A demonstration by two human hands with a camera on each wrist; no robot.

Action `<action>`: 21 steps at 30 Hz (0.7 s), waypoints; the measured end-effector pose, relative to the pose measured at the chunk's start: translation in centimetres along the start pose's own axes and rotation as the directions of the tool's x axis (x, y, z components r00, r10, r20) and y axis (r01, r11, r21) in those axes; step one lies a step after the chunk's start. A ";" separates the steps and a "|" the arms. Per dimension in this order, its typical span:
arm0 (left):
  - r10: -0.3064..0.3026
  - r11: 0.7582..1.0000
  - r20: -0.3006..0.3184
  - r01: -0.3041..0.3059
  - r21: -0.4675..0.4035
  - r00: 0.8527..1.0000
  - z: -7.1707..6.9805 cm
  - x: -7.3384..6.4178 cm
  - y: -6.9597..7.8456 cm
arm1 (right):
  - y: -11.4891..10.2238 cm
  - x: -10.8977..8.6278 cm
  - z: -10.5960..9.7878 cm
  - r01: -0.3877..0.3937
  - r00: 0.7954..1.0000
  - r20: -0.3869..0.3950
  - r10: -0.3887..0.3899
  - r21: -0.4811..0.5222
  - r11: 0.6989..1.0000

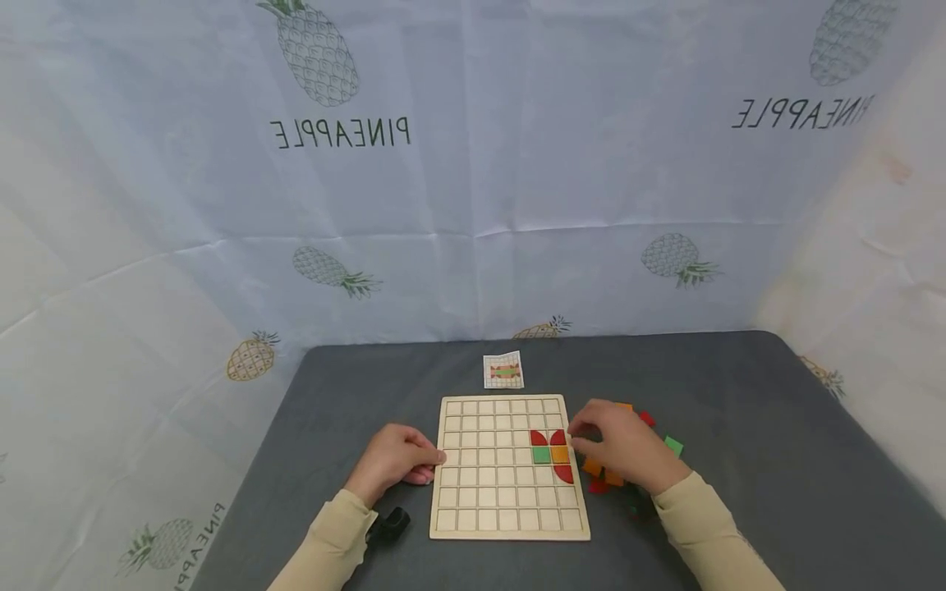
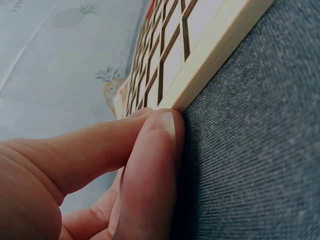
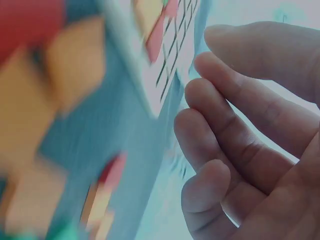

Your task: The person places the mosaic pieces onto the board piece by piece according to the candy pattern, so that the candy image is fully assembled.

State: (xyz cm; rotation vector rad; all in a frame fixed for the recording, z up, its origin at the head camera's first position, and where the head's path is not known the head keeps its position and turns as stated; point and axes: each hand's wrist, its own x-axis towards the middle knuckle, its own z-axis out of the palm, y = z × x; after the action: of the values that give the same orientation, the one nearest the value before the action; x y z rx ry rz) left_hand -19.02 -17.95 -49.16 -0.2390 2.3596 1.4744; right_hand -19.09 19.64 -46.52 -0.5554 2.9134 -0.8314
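A pale wooden grid board [image 1: 488, 497] lies flat on the dark table. At its left edge my left hand [image 1: 397, 460] pinches the rim between thumb and finger, which the left wrist view shows close up. Toward the board's right side sit a green square tile [image 1: 541, 455], an orange square tile [image 1: 560, 455] and 3 red quarter-round tiles [image 1: 564, 474]. My right hand [image 1: 619, 439] hovers by the right rim, fingers loosely bent. Nothing shows between those fingers [image 3: 215, 140] in the right wrist view.
Loose tiles in orange [image 1: 592, 466], red [image 1: 598, 487] and green [image 1: 673, 446] lie right of the board, partly hidden by the right hand. Behind the board is a small printed pattern card [image 1: 504, 382]. A black object [image 1: 395, 523] shows beside the left sleeve.
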 end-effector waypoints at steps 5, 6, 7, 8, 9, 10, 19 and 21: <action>0.000 1.000 -0.010 0.000 0.012 1.000 -0.1 -0.3 0.1 | 2.8 -1.9 -2.1 -0.039 0.999 0.010 0.039 -0.037 0.999; -0.001 1.000 -0.008 0.001 0.014 1.000 -0.2 -0.3 0.1 | 3.4 -2.3 -2.4 -0.046 0.999 0.015 0.047 -0.043 0.998; -0.002 1.000 -0.003 0.002 0.013 1.000 -0.2 -0.4 0.1 | 3.9 -2.8 -2.7 -0.050 0.998 0.023 0.051 -0.045 0.998; -0.004 1.000 -0.001 0.004 0.013 1.000 -0.2 -0.4 0.1 | 4.5 -3.2 -2.9 -0.049 0.998 0.028 0.050 -0.047 0.998; -0.004 1.000 0.001 0.004 0.014 1.000 -0.2 -0.4 0.1 | 5.0 -3.6 -3.0 -0.055 0.998 0.032 0.057 -0.050 0.997; -0.004 1.000 0.004 0.004 0.014 1.000 -0.2 -0.5 0.1 | 5.4 -4.0 -3.2 -0.056 0.998 0.035 0.058 -0.051 0.997; -0.012 1.000 0.013 0.012 0.025 1.000 -0.2 -0.2 -0.1 | 8.3 -6.1 -4.2 -0.103 0.994 0.022 0.105 -0.072 0.992; -0.012 1.000 0.017 0.011 0.026 1.000 -0.1 -0.1 0.0 | 8.7 -6.5 -4.3 -0.111 0.993 0.019 0.113 -0.071 0.991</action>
State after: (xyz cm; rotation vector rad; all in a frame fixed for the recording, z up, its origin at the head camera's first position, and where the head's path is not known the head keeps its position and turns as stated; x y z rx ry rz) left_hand -18.95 -18.05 -49.10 -0.2324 2.3583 1.4340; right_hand -16.54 30.94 -47.58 -0.3984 2.9300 -0.7078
